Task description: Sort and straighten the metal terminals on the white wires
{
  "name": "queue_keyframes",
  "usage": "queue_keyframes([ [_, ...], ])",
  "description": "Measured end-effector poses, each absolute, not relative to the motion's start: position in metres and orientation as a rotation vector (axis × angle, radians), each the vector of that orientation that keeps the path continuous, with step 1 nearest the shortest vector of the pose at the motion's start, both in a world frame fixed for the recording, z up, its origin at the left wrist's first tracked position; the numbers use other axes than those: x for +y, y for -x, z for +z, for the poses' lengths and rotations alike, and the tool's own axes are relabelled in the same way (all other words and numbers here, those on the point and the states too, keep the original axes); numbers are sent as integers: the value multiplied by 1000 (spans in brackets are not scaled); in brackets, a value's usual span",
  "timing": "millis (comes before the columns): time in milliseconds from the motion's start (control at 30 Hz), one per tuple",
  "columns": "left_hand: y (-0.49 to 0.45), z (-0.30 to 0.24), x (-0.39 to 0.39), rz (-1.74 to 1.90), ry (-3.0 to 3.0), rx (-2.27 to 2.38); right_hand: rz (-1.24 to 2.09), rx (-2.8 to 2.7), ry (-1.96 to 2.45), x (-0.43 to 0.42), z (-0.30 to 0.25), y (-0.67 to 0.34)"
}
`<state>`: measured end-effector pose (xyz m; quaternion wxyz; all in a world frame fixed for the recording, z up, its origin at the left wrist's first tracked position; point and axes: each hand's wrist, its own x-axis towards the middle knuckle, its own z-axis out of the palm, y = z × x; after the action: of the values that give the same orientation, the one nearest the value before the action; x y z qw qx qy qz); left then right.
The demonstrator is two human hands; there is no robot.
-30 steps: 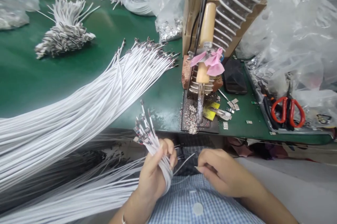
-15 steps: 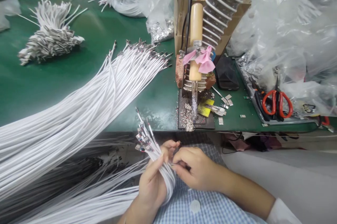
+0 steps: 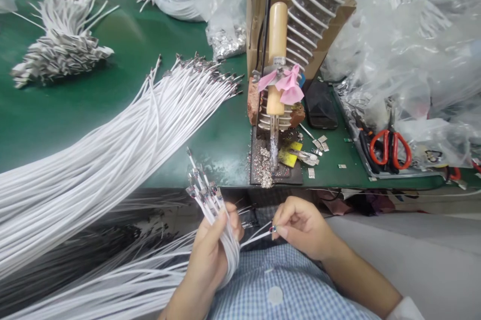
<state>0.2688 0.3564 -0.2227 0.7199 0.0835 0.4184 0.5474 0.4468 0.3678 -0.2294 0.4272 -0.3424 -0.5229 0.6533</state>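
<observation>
My left hand [image 3: 214, 240] is wrapped round a bundle of white cables [image 3: 230, 255], whose tips with small metal pieces point up past the thumb. To its right, my right hand [image 3: 300, 227] pinches the end of one white cable [image 3: 257, 238] between thumb and forefinger. That cable runs from the bundle to the fingertips, where a small dark and red tip shows. Both hands are in front of the table edge, above a blue checked garment [image 3: 259, 285].
A soldering iron [image 3: 277, 59] stands tip-down in a holder over a dark plate [image 3: 257, 175]. A thick pile of white cables [image 3: 124, 139] lies at left. Red-handled scissors [image 3: 391, 148] rest in a tray [image 3: 409, 176] at right, beside plastic bags [image 3: 406, 54]. A phone [image 3: 320, 104] lies behind.
My right hand has moved right, away from the left hand, drawing one cable end out from the bundle. My left hand has shifted slightly left with the bundle.
</observation>
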Motion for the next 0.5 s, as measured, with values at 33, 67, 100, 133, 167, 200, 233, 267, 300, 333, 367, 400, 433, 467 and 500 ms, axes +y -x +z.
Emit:
queue_keyframes([
  [33, -269, -223, 356, 1198, -202, 939, 1638, -1277, 828, 368, -228, -449],
  [67, -269, -224, 354, 1184, -223, 955, 1644, -1260, 805, 369, -227, -450],
  [100, -269, -225, 353, 1169, -245, 970, 1652, -1254, 785, 370, -227, -452],
  [133, -269, -227, 351, 1152, -269, 981, 1657, -1269, 768, 370, -227, -453],
  [167, -270, -228, 349, 1130, -291, 988, 1654, -1309, 762, 371, -227, -454],
  [200, -270, -230, 346, 1102, -310, 993, 1632, -1370, 773, 371, -227, -454],
  [233, -271, -231, 344, 1071, -326, 997, 1592, -1437, 798, 372, -228, -454],
  [267, -272, -233, 341, 1039, -341, 999, 1536, -1497, 839, 373, -228, -453],
  [300, -273, -235, 339, 1009, -354, 1002, 1473, -1538, 892, 374, -228, -451],
  [333, -274, -236, 337, 981, -363, 1006, 1414, -1559, 947, 375, -228, -448],
  [367, -275, -238, 334, 957, -369, 1010, 1373, -1559, 996, 376, -228, -444],
  [400, -276, -239, 333, 933, -376, 1015, 1349, -1556, 1035, 376, -228, -441],
  [433, -277, -240, 331, 908, -384, 1021, 1338, -1558, 1064, 377, -228, -437],
  [467, -278, -241, 330, 883, -396, 1029, 1342, -1561, 1080, 378, -228, -435],
  [500, -278, -242, 330, 858, -413, 1033, 1368, -1556, 1081, 378, -228, -432],
])
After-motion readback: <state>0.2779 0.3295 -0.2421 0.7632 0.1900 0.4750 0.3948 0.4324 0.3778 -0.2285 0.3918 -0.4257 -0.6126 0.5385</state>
